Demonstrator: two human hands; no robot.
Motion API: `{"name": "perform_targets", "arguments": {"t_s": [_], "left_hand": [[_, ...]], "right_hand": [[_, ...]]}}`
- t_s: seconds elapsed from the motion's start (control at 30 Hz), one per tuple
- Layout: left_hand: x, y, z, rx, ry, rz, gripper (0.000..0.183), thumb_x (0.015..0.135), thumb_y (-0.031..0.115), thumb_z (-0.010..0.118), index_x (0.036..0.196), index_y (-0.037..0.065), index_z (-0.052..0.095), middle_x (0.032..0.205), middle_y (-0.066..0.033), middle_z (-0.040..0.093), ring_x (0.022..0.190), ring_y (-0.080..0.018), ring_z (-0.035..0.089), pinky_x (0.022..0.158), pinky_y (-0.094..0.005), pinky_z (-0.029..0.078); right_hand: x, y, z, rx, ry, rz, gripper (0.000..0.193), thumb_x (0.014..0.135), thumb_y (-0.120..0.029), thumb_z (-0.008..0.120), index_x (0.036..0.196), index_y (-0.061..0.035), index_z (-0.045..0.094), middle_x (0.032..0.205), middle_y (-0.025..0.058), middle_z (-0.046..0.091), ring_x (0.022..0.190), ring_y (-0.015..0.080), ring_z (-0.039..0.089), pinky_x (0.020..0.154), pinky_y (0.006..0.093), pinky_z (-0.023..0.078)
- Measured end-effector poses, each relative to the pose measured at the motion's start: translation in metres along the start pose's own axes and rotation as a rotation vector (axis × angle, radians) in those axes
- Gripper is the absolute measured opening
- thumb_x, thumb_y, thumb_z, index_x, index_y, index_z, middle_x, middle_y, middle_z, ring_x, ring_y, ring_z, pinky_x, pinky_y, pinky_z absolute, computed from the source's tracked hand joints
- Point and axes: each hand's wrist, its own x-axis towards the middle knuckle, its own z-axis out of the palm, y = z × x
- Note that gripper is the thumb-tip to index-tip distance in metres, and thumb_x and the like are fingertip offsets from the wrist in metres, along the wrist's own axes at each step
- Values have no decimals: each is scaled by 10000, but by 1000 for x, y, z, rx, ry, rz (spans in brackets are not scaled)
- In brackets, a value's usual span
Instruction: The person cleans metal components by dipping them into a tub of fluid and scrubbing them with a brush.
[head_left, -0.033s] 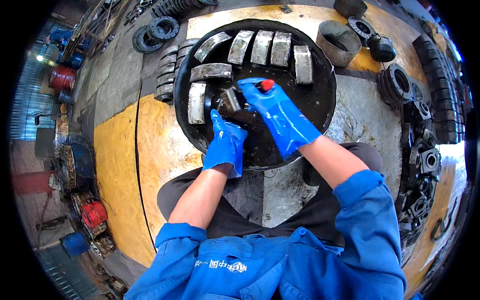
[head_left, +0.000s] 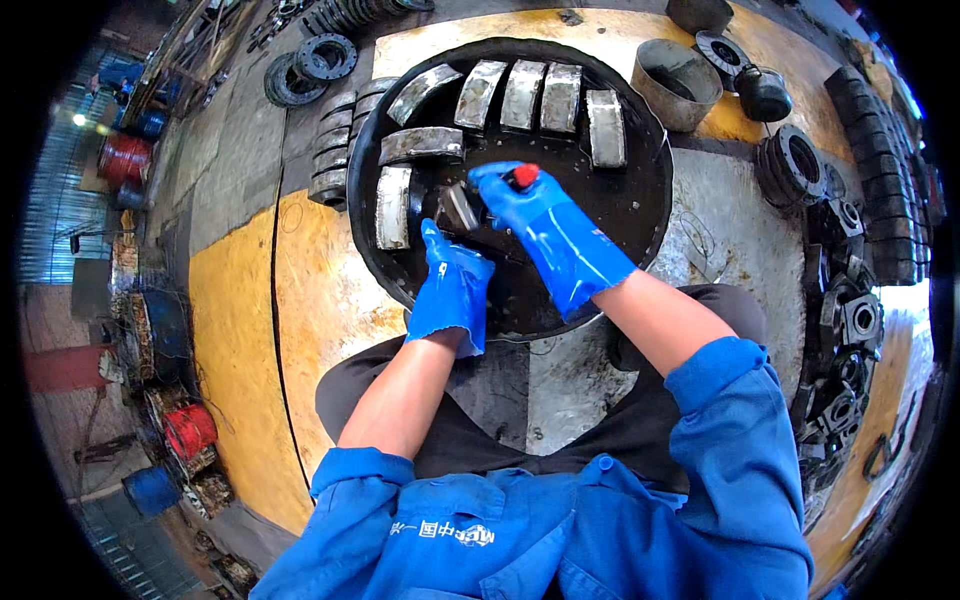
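R hand (head_left: 512, 200), in a blue glove, has its fingers curled round a red-ended tool (head_left: 523, 177), prob. a brush; the red end pokes out above the fist. L hand (head_left: 458, 270), gloved too, is just nearer the wearer, thumb up; its fingers are hidden, so can't tell if it pinches anything. Between the hands, left of the pan's centre, is a small tilted metal piece (head_left: 460, 206), maybe part of the tool.

Handling, as a guess: tool light, stiff, best held by the handle; wet-looking gloves may slip. Metal piece looks hard, not fragile; take it by its sides.

Around them: a round black pan (head_left: 625, 215) w/ dark, wet-looking bottom. Seven curved metal blocks (head_left: 525, 95) follow its far & left rim, prob. heavy. Beyond the far-right rim, an open metal drum (head_left: 680, 90); past the far-left rim, flanged rings (head_left: 328, 57).

Hard to make out: tool's working end, blurred & dark; pan's near rim, partly behind gloves.
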Motion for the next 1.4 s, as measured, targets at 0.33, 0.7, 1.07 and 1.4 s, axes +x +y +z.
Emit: {"name": "perform_targets", "arguments": {"t_s": [0.33, 0.7, 1.07, 1.4], "left_hand": [[-1, -30, 18, 113, 45, 50, 683, 1085, 611, 519, 1536, 101, 576, 1555, -154, 595, 1382, -370, 593, 1196, -573, 452], [-36, -22, 12, 589, -61, 6, 493, 1062, 399, 634, 1387, 31, 677, 1286, -169, 731, 1073, -331, 737, 920, -484, 597], [-131, -36, 65, 1291, 15, 192, 912, 938, 472, 834, 1603, -26, 458, 1533, -193, 593, 1374, -327, 592, 1131, -451, 489], [-47, -54, 73, 3069, -595, 950, 685, 982, 440, 677, 1545, 67, 559, 1556, -204, 586, 1499, -387, 505, 1248, -554, 367]], "right_hand": [[-45, -28, -83, -403, 178, 131, 196, 1003, -211, 731, 1099, -66, 820, 977, 82, 817, 884, 152, 762, 851, 329, 621], [-37, -58, -96, -477, 264, 28, 257, 961, -326, 745, 1125, -151, 838, 1040, 130, 826, 962, 236, 796, 916, 382, 615], [-38, -92, -94, -531, 254, -35, 315, 955, -387, 705, 1104, -125, 796, 1044, 202, 789, 999, 392, 765, 900, 449, 610], [-19, -97, -104, -538, 291, -17, 425, 962, -469, 677, 1046, -71, 798, 1044, 250, 776, 1031, 440, 750, 922, 485, 608]]}}
